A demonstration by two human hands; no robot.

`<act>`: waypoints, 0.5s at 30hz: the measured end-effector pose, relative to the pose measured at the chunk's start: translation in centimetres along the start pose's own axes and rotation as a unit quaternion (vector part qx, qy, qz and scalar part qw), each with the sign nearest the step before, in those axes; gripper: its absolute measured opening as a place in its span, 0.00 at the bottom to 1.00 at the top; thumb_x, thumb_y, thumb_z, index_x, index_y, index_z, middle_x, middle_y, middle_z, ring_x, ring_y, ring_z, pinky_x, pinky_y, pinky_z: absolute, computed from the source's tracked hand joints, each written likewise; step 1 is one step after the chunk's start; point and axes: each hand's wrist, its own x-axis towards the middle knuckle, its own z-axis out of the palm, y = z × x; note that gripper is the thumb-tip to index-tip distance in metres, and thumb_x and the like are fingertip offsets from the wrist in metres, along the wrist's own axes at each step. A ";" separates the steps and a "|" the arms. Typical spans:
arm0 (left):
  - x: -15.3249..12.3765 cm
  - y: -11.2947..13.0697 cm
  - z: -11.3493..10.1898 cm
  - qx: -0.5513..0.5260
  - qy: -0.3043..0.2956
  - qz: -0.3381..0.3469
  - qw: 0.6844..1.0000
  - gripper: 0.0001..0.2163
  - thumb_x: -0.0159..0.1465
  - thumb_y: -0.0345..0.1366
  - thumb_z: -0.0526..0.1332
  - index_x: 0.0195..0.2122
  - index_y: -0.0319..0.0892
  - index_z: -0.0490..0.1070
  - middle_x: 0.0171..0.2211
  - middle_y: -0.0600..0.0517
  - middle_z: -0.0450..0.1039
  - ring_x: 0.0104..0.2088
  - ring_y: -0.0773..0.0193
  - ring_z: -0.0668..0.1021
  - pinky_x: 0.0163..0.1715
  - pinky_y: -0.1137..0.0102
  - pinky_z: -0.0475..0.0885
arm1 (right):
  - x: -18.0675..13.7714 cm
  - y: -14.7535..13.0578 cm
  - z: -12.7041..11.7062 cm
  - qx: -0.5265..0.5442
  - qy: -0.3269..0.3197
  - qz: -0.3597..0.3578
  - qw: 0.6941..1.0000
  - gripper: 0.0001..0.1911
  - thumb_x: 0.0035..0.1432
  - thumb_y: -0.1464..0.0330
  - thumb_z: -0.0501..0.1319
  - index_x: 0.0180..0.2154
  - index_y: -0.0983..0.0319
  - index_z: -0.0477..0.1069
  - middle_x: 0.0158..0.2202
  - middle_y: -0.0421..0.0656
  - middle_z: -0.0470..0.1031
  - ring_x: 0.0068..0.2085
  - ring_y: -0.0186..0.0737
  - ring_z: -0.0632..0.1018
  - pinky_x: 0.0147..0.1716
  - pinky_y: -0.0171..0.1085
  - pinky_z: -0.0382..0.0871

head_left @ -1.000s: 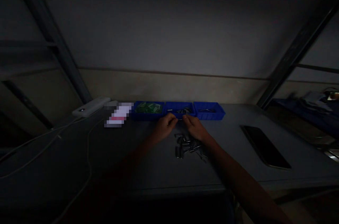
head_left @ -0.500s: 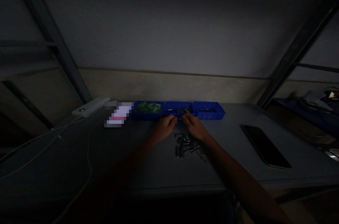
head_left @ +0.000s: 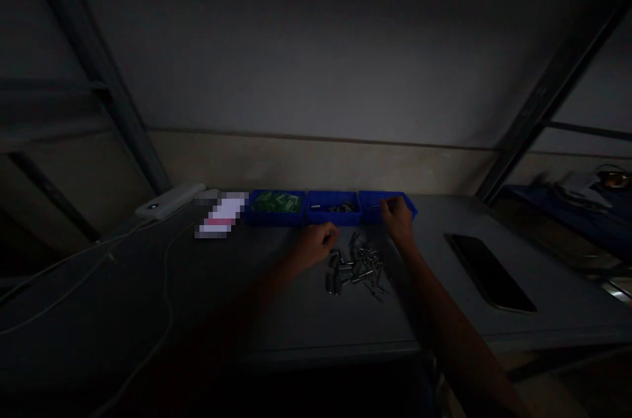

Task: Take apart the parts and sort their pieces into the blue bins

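My right hand (head_left: 397, 219) is over the right blue bin (head_left: 370, 216), its thumb and fingers drawn together at the bin's inside. Whether a small part sits between those fingertips is too dark to tell. My left hand (head_left: 315, 244) hovers just in front of the middle blue bin (head_left: 333, 218), fingers curled closed; anything inside them is hidden. Between my forearms lies a loose pile of small shiny metal parts (head_left: 363, 265), some pin-like and some like short tubes. Small metal pieces also lie in the middle bin.
The left blue bin (head_left: 274, 220) holds green packets (head_left: 277, 202). A dark phone (head_left: 488, 272) lies on the grey table (head_left: 276, 326) at right. Farther left are a white power strip (head_left: 170, 201), cables (head_left: 166, 286) and a blurred-out sheet (head_left: 224, 214). Metal frame posts flank the table.
My hands, which met in front of the middle bin, have parted. The right has moved right to the right bin; the left has dropped slightly toward me.
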 end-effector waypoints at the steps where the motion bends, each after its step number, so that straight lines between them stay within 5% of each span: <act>1: 0.2 0.2 0.1 0.014 -0.008 0.002 1.000 0.09 0.60 0.34 0.53 0.35 0.40 0.71 0.27 0.52 0.74 0.27 0.68 0.73 0.28 0.75 0.64 | 0.1 0.3 0.0 -0.014 0.013 0.012 1.000 0.15 0.54 0.59 0.52 0.35 0.65 0.66 0.26 0.45 0.72 0.27 0.38 0.71 0.26 0.33 0.59; 8: 2.6 2.2 0.7 0.104 -0.043 -0.035 0.993 0.10 0.58 0.40 0.56 0.35 0.42 0.73 0.33 0.50 0.76 0.33 0.64 0.76 0.33 0.73 0.67 | -1.2 -0.6 1.1 -0.078 -0.083 -0.069 0.991 0.18 0.55 0.57 0.53 0.22 0.63 0.69 0.22 0.45 0.73 0.24 0.36 0.71 0.23 0.32 0.55; 15: 3.3 2.5 1.0 0.185 -0.089 -0.038 0.978 0.08 0.55 0.34 0.56 0.33 0.45 0.73 0.35 0.50 0.76 0.35 0.60 0.77 0.34 0.70 0.69 | -1.7 -1.3 1.2 -0.030 -0.128 -0.104 0.986 0.15 0.56 0.61 0.53 0.30 0.65 0.72 0.27 0.45 0.75 0.28 0.35 0.73 0.27 0.32 0.58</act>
